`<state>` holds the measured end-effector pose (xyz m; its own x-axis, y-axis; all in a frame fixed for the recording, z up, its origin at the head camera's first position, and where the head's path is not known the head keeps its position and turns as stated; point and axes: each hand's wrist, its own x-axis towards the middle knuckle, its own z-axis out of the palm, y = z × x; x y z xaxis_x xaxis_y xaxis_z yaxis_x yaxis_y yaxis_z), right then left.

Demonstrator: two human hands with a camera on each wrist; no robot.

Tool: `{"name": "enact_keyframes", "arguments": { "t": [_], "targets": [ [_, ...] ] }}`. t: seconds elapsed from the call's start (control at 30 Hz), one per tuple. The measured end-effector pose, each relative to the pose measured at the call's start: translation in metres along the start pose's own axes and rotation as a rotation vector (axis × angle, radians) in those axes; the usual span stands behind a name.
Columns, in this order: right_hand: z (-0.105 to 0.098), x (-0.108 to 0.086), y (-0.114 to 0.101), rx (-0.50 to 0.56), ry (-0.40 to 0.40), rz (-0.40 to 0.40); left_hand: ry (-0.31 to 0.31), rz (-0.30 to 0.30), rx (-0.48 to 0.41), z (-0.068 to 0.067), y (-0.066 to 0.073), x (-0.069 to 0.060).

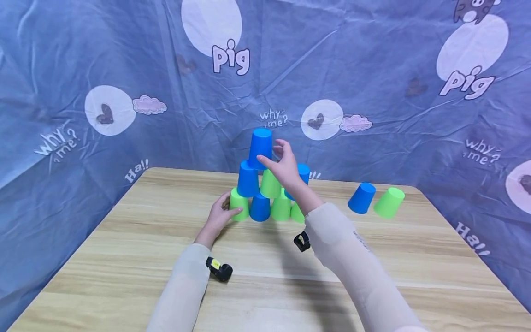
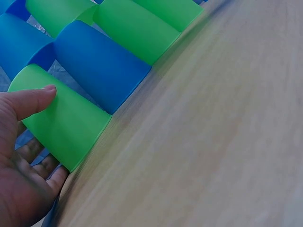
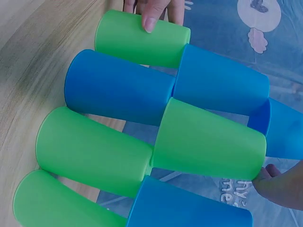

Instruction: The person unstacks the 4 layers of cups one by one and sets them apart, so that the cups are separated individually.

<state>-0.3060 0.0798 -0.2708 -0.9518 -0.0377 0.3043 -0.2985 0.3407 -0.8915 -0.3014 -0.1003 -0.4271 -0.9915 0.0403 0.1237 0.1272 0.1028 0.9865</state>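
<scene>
Upside-down cups stand stacked in rows. My left hand holds the green cup at the bottom row's left end. In the left wrist view the thumb of my left hand lies on that green cup, with its fingers behind. The top blue cup sits above a blue cup and a green cup; my right hand grips it, thumb in front, fingers on the right. In the right wrist view my right hand is partly visible beside the top blue cup.
Bottom-row cups include a blue cup and a green cup. Another blue cup is partly behind my right arm. Right of the stack, a blue cup and a green cup stand on the wooden table. A printed cloth hangs behind.
</scene>
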Motion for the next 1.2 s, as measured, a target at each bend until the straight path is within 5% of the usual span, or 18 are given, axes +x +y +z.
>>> {"name": "enact_keyframes", "arguments": {
  "t": [0.6, 1.2],
  "targets": [
    [0.014, 0.007, -0.002, -0.037, 0.015, 0.047, 0.005, 0.008, 0.007, 0.001, 0.000, 0.000],
    [0.014, 0.007, -0.007, 0.041, 0.070, 0.056, 0.003, -0.018, 0.003, 0.000, 0.002, 0.000]
  ]
}}
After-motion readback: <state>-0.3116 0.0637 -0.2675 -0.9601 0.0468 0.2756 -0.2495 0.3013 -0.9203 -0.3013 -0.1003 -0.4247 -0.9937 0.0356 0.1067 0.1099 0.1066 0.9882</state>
